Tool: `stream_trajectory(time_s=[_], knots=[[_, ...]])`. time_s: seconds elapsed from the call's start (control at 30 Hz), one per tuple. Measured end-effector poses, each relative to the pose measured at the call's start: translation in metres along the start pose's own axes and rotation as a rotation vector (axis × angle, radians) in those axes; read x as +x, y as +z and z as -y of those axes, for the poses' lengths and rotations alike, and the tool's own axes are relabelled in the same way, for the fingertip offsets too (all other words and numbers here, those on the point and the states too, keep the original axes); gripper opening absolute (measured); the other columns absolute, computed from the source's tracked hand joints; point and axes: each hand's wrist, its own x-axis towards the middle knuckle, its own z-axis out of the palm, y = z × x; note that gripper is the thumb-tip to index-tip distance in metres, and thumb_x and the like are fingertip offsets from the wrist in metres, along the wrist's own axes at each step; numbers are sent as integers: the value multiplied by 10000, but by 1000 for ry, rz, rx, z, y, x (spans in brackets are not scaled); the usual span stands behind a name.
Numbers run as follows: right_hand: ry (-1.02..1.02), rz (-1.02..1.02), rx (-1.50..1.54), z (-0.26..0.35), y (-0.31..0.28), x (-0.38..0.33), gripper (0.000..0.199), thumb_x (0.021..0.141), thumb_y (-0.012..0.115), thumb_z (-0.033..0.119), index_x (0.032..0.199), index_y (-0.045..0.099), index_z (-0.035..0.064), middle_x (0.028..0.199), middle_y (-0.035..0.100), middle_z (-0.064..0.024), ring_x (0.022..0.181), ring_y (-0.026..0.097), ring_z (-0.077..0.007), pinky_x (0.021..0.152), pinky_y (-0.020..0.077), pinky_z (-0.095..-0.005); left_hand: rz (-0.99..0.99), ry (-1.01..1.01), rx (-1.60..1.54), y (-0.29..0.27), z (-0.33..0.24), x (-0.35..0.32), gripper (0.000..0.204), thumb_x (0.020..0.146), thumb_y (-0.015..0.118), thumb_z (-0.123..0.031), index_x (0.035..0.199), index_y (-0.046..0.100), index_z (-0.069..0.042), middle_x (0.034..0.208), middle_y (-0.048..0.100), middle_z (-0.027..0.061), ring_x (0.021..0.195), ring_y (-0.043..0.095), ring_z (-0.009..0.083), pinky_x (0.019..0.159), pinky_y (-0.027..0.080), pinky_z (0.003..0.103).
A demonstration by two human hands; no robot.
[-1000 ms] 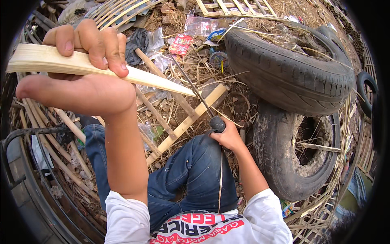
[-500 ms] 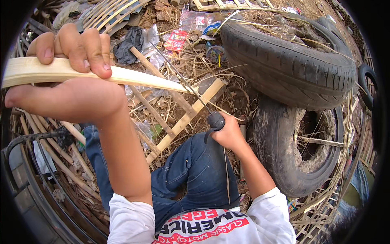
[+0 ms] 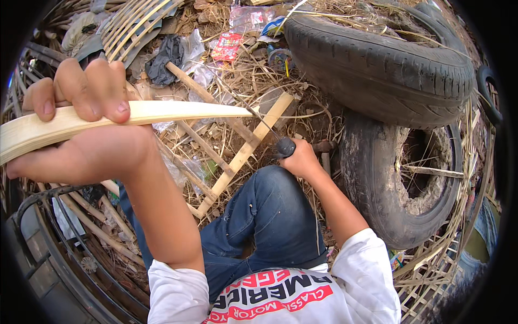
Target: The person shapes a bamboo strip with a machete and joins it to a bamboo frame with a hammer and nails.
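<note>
My left hand [image 3: 81,129] is raised close to the camera and grips a pale bamboo strip [image 3: 178,112] that runs rightward to a thin tip. My right hand [image 3: 300,160] rests by my knee in blue jeans [image 3: 270,216] and holds a knife by its dark handle [image 3: 284,147]. The knife's thin blade [image 3: 261,123] points up and left and meets the tip of the strip.
Two worn tyres lie at the right, one flat [image 3: 377,59] and one upright [image 3: 399,178]. A wooden slat frame [image 3: 237,156] lies on dry straw and plastic litter ahead. Woven bamboo pieces [image 3: 129,27] sit at the top left, a dark metal rim [image 3: 43,254] at the lower left.
The bamboo strip has levelled out and its tip has moved toward the knife blade. My right hand with the knife has stayed by my knee.
</note>
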Motion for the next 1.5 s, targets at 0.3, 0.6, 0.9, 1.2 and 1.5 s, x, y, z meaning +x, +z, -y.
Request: stream_trajectory(time_s=[0.3, 0.6, 0.9, 1.2, 1.5], knots=[[18, 60, -37, 7, -5, -4, 266, 678, 651, 115, 908, 654, -19, 869, 669, -254, 890, 644, -414, 788, 506, -437, 6, -12, -8, 0, -6, 4, 614, 836, 302, -765, 711, 425, -176, 500, 347, 0, 339, 278, 91, 381, 234, 219], [-214, 118, 95, 66, -17, -34, 323, 653, 681, 115, 957, 654, 8, 884, 670, -241, 904, 643, -410, 783, 506, -427, 8, 16, 60, -10, -17, 4, 583, 841, 321, -730, 700, 410, -171, 506, 332, -8, 346, 260, 82, 388, 254, 219], [-13, 50, -98, 23, -19, -4, 301, 653, 671, 115, 934, 673, 8, 888, 674, -243, 899, 651, -397, 792, 510, -428, 4, 3, -44, 5, -5, 1, 588, 819, 369, -732, 704, 393, -155, 496, 316, -6, 352, 258, 86, 382, 212, 219], [-67, 89, -30, 51, -20, -40, 329, 662, 695, 130, 957, 651, -8, 882, 669, -248, 894, 641, -415, 785, 511, -432, 3, 63, -132, -49, -17, -10, 865, 510, 478, -980, 745, 393, -151, 546, 323, -17, 385, 250, 71, 402, 212, 205], [-76, 80, 2, 42, -10, -36, 325, 658, 699, 130, 954, 655, 1, 882, 674, -239, 888, 642, -416, 790, 510, -442, 178, 109, -199, -55, -42, -53, 704, 634, 674, -789, 791, 407, -157, 575, 381, -22, 388, 317, 67, 422, 224, 213]])
